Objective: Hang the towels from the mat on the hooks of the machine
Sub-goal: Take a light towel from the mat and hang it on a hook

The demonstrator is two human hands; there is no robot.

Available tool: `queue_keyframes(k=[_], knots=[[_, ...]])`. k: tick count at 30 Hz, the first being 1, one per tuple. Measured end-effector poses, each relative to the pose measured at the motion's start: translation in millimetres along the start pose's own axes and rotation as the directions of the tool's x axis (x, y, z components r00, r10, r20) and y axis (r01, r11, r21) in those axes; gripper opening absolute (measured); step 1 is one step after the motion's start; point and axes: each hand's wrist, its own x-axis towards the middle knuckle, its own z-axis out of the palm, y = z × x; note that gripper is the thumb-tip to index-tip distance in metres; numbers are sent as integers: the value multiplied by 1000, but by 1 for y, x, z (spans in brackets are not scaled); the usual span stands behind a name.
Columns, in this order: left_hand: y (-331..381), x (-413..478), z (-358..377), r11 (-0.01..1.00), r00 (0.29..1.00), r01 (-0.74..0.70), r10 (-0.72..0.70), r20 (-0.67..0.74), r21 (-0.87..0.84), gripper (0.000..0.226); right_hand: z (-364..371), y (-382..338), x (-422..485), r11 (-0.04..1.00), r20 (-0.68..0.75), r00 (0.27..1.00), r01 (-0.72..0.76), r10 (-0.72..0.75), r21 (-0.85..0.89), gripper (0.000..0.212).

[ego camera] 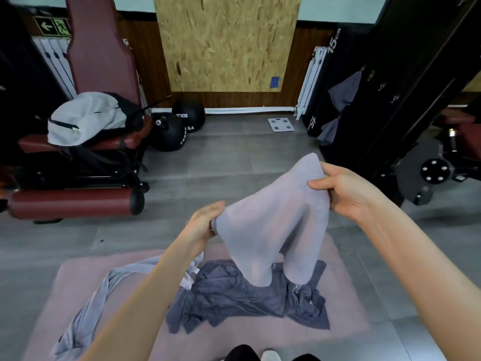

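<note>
A light grey towel (270, 225) hangs in the air between my hands, above the pink mat (346, 303). My left hand (203, 222) pinches its lower left edge. My right hand (346, 191) grips its upper right corner. On the mat lie a crumpled dark grey towel (234, 298) and a long pale grey towel (91, 303) at the left. The black machine (390, 82) stands at the right, with metal hooks (381, 86) along its post. Two dark grey towels (343, 93) hang from it at its left side.
A maroon padded bench (78, 201) with clothes on its seat stands at the left. Two black medicine balls (169, 131) lie by the wall. A white scale (281, 124) sits on the grey floor near a radiator. A weight plate (426, 173) is at the right.
</note>
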Motion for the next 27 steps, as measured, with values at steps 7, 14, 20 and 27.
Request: queue_keyframes(k=[7,14,20,27], knots=[[4,-1,-7,996,993,-90,90,79,-6,58,-3,10,-2,1000,-4,1000,-12,12,-16,36],[26,20,-7,859,976,-159,213,-56,486,56,-9,41,8,972,-322,940,35,-110,-232,28],[54,44,22,839,990,-22,94,-105,544,53,-43,75,33,971,-507,856,-24,-103,-238,49],[73,61,87,583,980,-101,-82,182,806,37,-96,84,63,902,-523,839,-99,-151,-420,18]])
